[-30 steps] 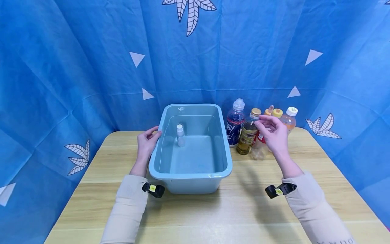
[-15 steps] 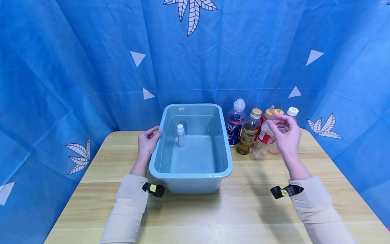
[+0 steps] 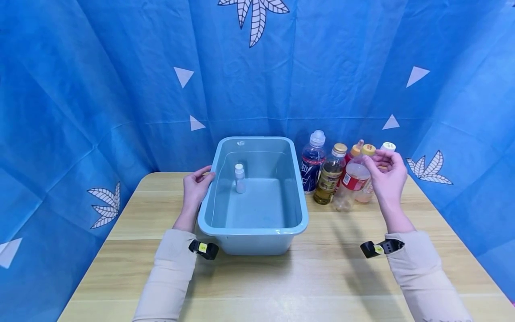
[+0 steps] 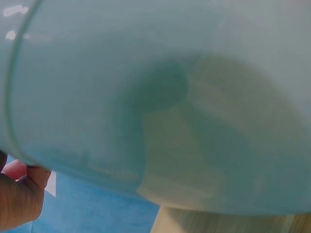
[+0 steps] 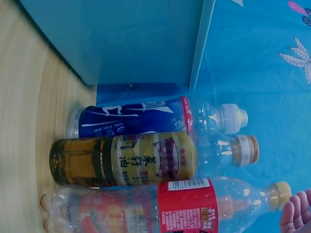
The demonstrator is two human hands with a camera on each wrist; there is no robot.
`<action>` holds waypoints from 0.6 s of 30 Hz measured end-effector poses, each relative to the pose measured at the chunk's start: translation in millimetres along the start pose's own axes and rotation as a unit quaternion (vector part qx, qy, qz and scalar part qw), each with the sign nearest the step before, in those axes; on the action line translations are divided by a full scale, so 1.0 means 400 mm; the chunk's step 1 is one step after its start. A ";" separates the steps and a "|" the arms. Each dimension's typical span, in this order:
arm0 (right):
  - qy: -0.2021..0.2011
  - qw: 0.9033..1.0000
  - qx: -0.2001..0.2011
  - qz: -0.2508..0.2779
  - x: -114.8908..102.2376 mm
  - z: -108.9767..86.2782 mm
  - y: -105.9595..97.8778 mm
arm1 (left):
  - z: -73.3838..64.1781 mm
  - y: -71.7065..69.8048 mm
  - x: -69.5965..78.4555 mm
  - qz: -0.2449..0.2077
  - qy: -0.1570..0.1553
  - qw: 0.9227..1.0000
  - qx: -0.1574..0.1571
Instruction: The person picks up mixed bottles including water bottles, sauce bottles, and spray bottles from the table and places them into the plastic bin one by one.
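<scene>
On the left, my left hand (image 3: pixel 196 188) grips the left rim of a light blue plastic tub (image 3: pixel 257 243), its thumb and fingers at the edge. The left wrist view shows mostly the tub's outer wall (image 4: pixel 97 126), with part of the hand at lower left. A small white-capped bottle (image 3: pixel 239 180) stands inside the tub. My right hand (image 3: pixel 388 176) hovers among the bottles at right with loosely bent fingers and nothing held. Its fingertips are close by the yellow cap of a clear red-labelled soda bottle (image 3: pixel 351 185). Behind the hand, a white-capped bottle (image 3: pixel 388 146) is mostly hidden.
Between tub and right hand stand a blue-labelled bottle (image 3: pixel 311 167) and a cooking oil bottle (image 3: pixel 329 179). A red bottle with an orange nozzle cap (image 3: pixel 355 150) is tucked behind the soda bottle. The wooden table (image 3: pixel 322 277) meets a blue curtain (image 3: pixel 342 58) behind.
My right hand has moved right, from in front of the soda bottle to its right side, uncovering that bottle's label and cap. My left hand stays at the tub's rim.
</scene>
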State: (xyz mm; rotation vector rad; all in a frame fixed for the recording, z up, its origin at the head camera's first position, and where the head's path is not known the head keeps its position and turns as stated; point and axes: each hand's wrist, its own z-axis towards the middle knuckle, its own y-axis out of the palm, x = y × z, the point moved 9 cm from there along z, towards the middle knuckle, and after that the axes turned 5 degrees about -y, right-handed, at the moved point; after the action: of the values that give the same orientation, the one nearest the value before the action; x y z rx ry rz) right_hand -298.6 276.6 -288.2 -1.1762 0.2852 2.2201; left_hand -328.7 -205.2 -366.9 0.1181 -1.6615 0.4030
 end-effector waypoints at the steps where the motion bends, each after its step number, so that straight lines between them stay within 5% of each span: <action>1: 0.000 1.000 0.002 0.001 0.001 0.002 -0.001 | 0.000 0.000 -0.001 0.000 0.000 1.000 -0.001; 18: 0.052 0.997 -0.003 -0.052 0.050 0.036 0.005 | -0.003 -0.001 0.001 -0.002 0.004 1.000 -0.003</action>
State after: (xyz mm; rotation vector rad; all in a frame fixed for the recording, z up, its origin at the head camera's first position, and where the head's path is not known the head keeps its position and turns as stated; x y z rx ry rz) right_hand -318.2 289.6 -296.2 -1.2841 0.2542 2.0757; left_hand -327.5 -205.3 -366.5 0.1143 -1.6537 0.3951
